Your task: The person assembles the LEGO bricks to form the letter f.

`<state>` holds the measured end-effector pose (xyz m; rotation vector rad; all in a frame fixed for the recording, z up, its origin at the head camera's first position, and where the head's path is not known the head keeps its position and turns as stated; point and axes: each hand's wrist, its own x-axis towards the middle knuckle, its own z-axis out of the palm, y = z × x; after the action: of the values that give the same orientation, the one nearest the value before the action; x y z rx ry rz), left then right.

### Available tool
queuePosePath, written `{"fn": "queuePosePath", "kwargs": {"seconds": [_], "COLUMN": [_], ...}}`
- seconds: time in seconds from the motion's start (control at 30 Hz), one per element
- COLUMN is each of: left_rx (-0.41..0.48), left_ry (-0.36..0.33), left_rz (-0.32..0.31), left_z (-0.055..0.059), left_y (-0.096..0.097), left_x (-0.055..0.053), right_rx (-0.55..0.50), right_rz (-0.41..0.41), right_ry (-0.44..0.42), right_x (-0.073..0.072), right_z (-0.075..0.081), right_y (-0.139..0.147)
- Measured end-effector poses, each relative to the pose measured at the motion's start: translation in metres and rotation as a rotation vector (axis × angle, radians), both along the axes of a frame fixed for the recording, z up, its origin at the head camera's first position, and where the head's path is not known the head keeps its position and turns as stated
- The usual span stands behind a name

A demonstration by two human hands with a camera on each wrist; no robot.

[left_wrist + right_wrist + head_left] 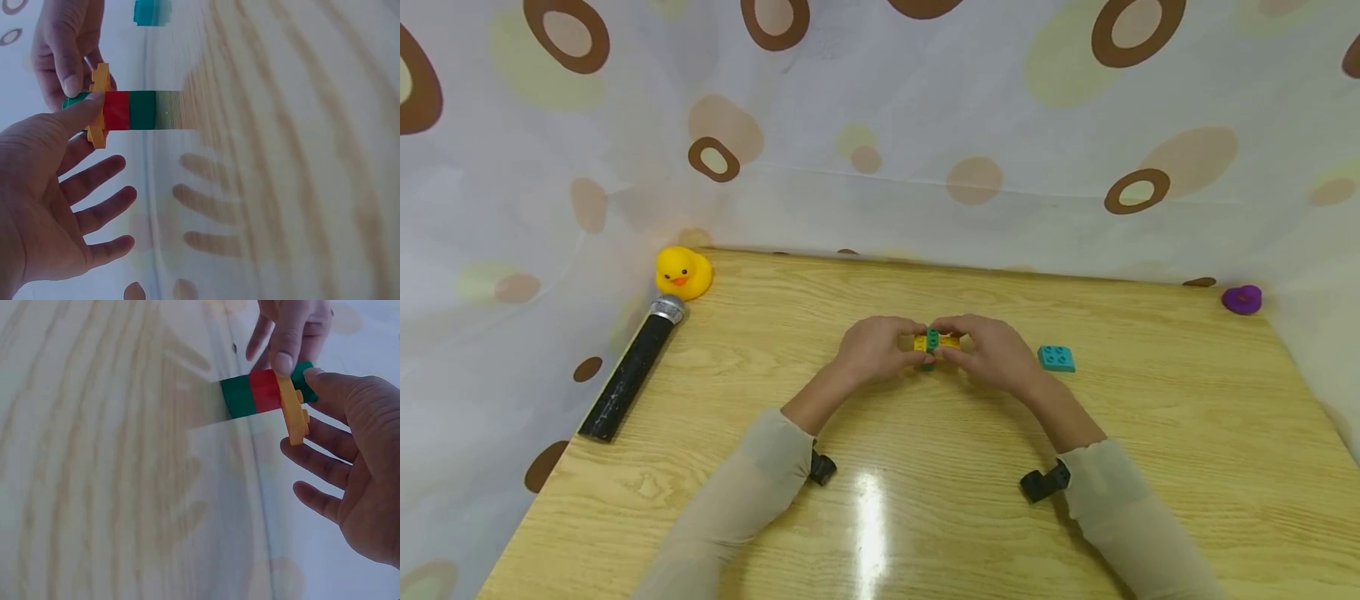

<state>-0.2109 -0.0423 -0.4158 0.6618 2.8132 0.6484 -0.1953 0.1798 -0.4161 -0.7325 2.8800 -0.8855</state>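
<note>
A small tower of toy building bricks stands upright on the table between both hands. From the bottom it has a green brick [238,397], a red brick [117,110], a long yellow brick [291,415] laid crosswise, and a green brick [932,338] on top. My left hand [880,348] pinches the tower at the yellow brick between thumb and fingers, its other fingers spread out. From the opposite side my right hand [988,354] pinches the top green brick, thumb on its near face. A teal brick [1057,359] with several studs lies just right of the right hand.
At the left, a black microphone [632,375] with a silver head lies near a yellow rubber duck [684,273]. A small purple object [1242,300] sits in the far right corner. Patterned white cloth [880,125] walls in the wooden table [1172,433].
</note>
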Motion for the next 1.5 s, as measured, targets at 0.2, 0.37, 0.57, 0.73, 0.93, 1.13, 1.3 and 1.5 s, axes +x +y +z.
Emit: {"fn": "queuePosePath", "kwargs": {"seconds": [0.2, 0.37, 0.57, 0.73, 0.93, 1.13, 1.3, 1.5], "left_rx": [-0.019, -0.023, -0.018, -0.018, -0.012, -0.021, -0.023, -0.02], "left_ry": [-0.014, -0.022, -0.023, -0.041, -0.037, -0.033, -0.038, -0.05], "left_rz": [0.017, 0.029, 0.021, 0.026, 0.028, 0.022, 0.02, 0.024], "left_z": [0.0, 0.002, 0.003, 0.004, 0.003, 0.003, 0.004, 0.005], "left_y": [0.002, 0.002, 0.002, 0.001, 0.0, 0.0, 0.0, 0.001], "left_x": [0.002, 0.002, 0.002, 0.002, 0.002, 0.001, 0.001, 0.002], "right_rx": [-0.027, -0.01, 0.117, 0.172, 0.195, 0.218, 0.212, 0.209], "right_rz": [-0.089, -0.161, -0.203, -0.171, -0.159, -0.152, -0.131, -0.125], "right_ry": [0.008, 0.06, -0.052, -0.198, -0.216, -0.199, -0.172, -0.146], "right_x": [0.002, 0.007, 0.016, 0.019, 0.021, 0.02, 0.019, 0.018], "right_z": [0.008, 0.014, 0.016, 0.007, 0.003, 0.0, -0.003, -0.007], "right_y": [0.038, 0.081, 0.126, 0.144, 0.149, 0.148, 0.146, 0.142]}}
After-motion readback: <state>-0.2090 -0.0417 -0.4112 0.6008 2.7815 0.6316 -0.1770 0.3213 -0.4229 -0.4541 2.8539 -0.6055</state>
